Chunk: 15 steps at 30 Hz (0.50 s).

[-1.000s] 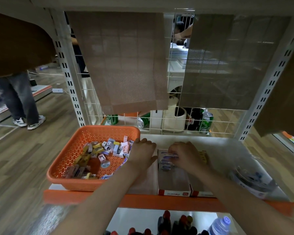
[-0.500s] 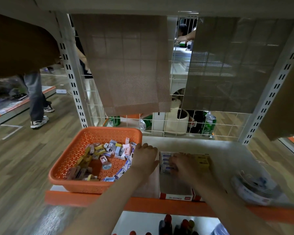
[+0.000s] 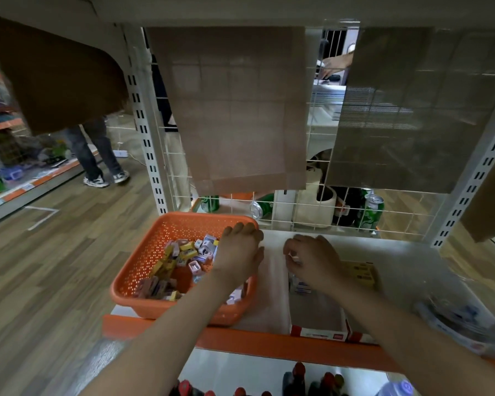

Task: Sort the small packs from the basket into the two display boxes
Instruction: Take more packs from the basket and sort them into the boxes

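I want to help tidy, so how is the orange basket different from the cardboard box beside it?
The basket is orange plastic full of holes; the box is plain cardboard with a red front. The basket's packs lie jumbled in mixed colours; the box's packs sit together at its far end, the rest bare. Both stand on the shelf.
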{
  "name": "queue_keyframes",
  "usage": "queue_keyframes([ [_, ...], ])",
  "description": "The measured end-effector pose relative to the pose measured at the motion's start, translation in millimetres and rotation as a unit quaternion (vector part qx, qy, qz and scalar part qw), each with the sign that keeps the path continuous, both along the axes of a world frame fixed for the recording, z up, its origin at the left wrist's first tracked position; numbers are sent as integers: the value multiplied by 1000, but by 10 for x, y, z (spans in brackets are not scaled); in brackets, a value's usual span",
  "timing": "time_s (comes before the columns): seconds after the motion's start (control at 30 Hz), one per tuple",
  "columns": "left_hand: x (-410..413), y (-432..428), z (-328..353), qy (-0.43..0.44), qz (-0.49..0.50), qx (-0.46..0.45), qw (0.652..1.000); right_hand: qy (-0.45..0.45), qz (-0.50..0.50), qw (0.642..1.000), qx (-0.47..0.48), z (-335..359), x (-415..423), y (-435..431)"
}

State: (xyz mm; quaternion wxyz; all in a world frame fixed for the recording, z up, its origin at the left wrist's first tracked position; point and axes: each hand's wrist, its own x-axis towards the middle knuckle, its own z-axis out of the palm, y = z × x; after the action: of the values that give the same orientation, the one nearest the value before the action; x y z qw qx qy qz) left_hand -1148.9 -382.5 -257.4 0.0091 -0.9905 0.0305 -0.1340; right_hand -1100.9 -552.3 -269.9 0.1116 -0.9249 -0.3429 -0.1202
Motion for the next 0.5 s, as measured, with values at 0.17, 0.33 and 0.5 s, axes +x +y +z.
queue_keyframes([
  [0.17,-156,489,84,20,56,-5,998,2,65,998,22,139,-81,552],
  [0.33,-373,1044,75,72,139,-29,987,49,107,992,-37,81,-151,1097],
  [0.5,-563,1369,6,112,149,-35,982,62,73,987,-131,-129,-184,1588],
])
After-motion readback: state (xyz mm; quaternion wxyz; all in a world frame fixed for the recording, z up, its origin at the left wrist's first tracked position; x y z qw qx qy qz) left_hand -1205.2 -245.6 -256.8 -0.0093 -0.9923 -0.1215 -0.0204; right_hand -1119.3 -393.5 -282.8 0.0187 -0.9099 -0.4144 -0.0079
